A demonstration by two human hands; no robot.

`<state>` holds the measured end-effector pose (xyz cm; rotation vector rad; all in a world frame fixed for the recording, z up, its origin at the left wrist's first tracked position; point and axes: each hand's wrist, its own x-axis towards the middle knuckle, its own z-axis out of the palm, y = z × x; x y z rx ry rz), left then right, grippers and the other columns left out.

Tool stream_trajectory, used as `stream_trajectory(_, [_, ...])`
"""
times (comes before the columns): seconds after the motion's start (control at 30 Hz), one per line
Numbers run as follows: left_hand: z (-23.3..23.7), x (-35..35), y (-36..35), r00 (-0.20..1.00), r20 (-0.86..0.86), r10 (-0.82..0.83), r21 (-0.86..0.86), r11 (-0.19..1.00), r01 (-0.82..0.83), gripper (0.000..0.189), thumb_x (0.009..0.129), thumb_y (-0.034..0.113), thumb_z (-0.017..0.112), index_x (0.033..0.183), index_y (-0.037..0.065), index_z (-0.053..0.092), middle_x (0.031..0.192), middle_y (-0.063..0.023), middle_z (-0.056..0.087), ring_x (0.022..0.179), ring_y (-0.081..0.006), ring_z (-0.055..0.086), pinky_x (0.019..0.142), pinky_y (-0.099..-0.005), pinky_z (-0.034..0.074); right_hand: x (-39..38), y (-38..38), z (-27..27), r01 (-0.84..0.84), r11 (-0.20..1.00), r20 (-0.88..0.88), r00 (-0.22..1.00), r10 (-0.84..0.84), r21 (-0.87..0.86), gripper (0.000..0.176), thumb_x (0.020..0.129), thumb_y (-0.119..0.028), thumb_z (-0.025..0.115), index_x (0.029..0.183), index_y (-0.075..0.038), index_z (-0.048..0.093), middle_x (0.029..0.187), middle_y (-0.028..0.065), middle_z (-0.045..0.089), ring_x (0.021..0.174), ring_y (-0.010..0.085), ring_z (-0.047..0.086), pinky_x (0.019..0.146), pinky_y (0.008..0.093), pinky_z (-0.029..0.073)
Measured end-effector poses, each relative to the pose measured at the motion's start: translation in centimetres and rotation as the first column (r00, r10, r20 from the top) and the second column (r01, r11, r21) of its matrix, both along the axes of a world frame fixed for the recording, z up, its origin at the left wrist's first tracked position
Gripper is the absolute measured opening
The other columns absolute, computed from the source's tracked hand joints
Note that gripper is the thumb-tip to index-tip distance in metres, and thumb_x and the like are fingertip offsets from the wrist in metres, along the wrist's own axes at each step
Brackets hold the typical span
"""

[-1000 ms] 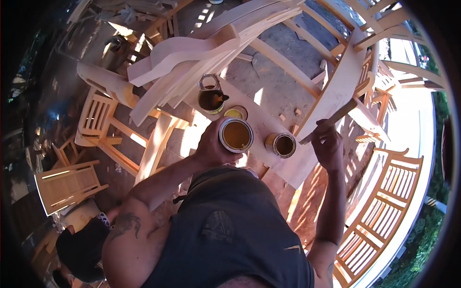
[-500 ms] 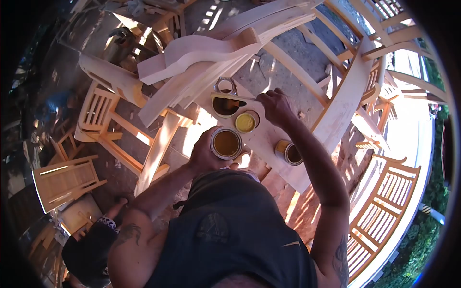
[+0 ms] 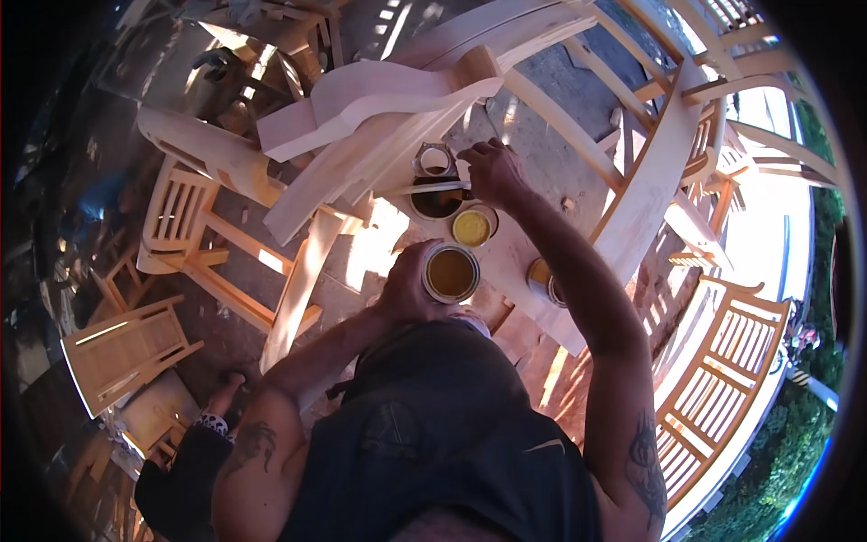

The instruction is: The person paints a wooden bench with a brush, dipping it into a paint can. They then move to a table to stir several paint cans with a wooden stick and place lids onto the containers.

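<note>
In the head view my left hand (image 3: 406,285) is wrapped round the side of an open can (image 3: 452,274) of amber-brown liquid, held close to my body. My right hand (image 3: 497,174) grips one end of a flat, pale wooden stick (image 3: 408,190). The stick lies level across the view, over an open can (image 3: 436,206) with dark brown contents. Between the two cans a small round tin (image 3: 471,228) shows a yellow inside. Another can (image 3: 545,282) stands to the right, partly covered by my right forearm.
Beneath the cans is a pale wooden board (image 3: 515,262). A curved wooden piece (image 3: 379,95) rests on long planks beyond it. Unfinished chair frames (image 3: 181,212) stand left, a slatted bench (image 3: 727,361) right. At lower left another person (image 3: 185,479) sits or crouches.
My right hand has shifted left and away from me, carrying the stick so its free end reaches farther left. The can in my left hand has moved slightly right.
</note>
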<state>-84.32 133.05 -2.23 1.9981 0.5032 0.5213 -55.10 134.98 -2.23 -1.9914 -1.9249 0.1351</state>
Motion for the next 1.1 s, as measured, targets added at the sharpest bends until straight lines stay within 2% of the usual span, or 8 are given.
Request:
stream_trajectory(0.1, [-1.0,0.7,0.2,0.999,-0.001,-0.042,-0.012,0.999,0.042,0.111,0.063,0.037,0.102,0.151,0.003,0.043,0.141,-0.0213,0.059,0.133,-0.0377,0.059,0.113,-0.0477,0.049,0.8,-1.7,3.1,0.143,0.962,-0.112,0.986,-0.12,0.232,0.023,0.085,0.0,0.072,0.107,-0.004,0.075,0.103,0.011,0.076,0.095,0.034,0.071,0.087,0.0439,0.058])
stream_trajectory(0.27, [-2.5,3.4,-0.6,0.992,0.038,-0.12,-0.068,0.99,0.122,0.113,0.064,0.03,0.103,0.153,0.002,0.039,0.142,-0.0229,0.057,0.134,-0.0383,0.059,0.113,-0.0472,0.049,-1.1,-11.6,8.9,0.441,0.843,-0.353,0.876,-0.329,0.308,0.019,0.091,0.007,0.067,0.107,-0.001,0.075,0.1,0.0132,0.077,0.091,0.0265,0.076,0.081,0.0366,0.06])
stream_trajectory(0.37, [-4.5,5.8,-1.8,0.979,0.064,-0.192,-0.066,0.978,0.196,0.114,0.064,0.026,0.103,0.154,0.001,0.038,0.143,-0.0236,0.056,0.135,-0.0389,0.058,0.113,-0.0475,0.049,-3.7,-19.1,9.1,0.617,0.776,-0.604,0.67,-0.432,0.129,0.016,0.096,0.006,0.063,0.107,0.003,0.074,0.098,0.0139,0.076,0.088,0.0206,0.074,0.079,0.0323,0.059])
stream_trajectory(0.43, [-5.4,7.6,-2.7,0.97,0.081,-0.23,-0.036,0.972,0.233,0.113,0.064,0.026,0.102,0.153,0.001,0.037,0.143,-0.0238,0.056,0.135,-0.0396,0.058,0.113,-0.0478,0.049,-6.0,-23.2,7.9,0.644,0.747,-0.651,0.64,-0.408,0.165,0.017,0.093,0.008,0.06,0.102,0.002,0.073,0.096,0.0136,0.076,0.078,0.02,0.073,0.072,0.0303,0.058])
stream_trajectory(0.5, [-6.5,9.3,-3.6,0.958,0.086,-0.272,-0.018,0.961,0.275,0.113,0.064,0.027,0.102,0.153,0.001,0.037,0.143,-0.0239,0.056,0.135,-0.0403,0.058,0.113,-0.0482,0.049,-8.8,-27.6,6.1,0.694,0.72,-0.728,0.487,-0.482,-0.013,0.016,0.093,0.008,0.059,0.102,0.004,0.073,0.095,0.0128,0.075,0.076,0.0181,0.073,0.071,0.0295,0.057])
stream_trajectory(0.63, [-8.7,12.3,-5.2,0.947,0.082,-0.311,0.041,0.95,0.308,0.111,0.066,0.029,0.1,0.152,0.0,0.037,0.141,-0.0237,0.057,0.134,-0.0419,0.057,0.111,-0.0497,0.05,-13.0,-35.2,0.4,0.695,0.665,-0.671,0.358,-0.649,-0.273,0.016,0.094,0.003,0.063,0.106,0.002,0.074,0.098,0.0118,0.076,0.081,0.0188,0.075,0.072,0.0306,0.06])
stream_trajectory(0.9, [-10.0,14.5,-7.4,0.944,0.113,-0.309,0.139,0.946,0.293,0.114,0.069,0.032,0.099,0.155,0.0,0.032,0.142,-0.0254,0.055,0.133,-0.045,0.056,0.113,-0.0527,0.047,-16.4,-42.8,-6.4,0.722,0.485,-0.537,0.186,-0.823,-0.493,0.019,0.098,-0.01,0.064,0.111,-0.002,0.075,0.096,0.0126,0.079,0.084,0.0203,0.078,0.077,0.0335,0.061])
stream_trajectory(1.1, [-8.4,12.5,-5.1,0.948,-0.152,-0.28,0.209,0.928,0.307,0.118,0.071,0.028,0.095,0.162,0.0,0.025,0.154,-0.0303,0.042,0.142,-0.0485,0.045,0.12,-0.0565,0.036,-15.8,-43.9,-7.8,0.666,0.447,-0.449,0.183,-0.874,-0.597,0.025,0.097,-0.019,0.068,0.115,-0.003,0.074,0.096,0.0161,0.079,0.086,0.0231,0.079,0.08,0.0352,0.062])
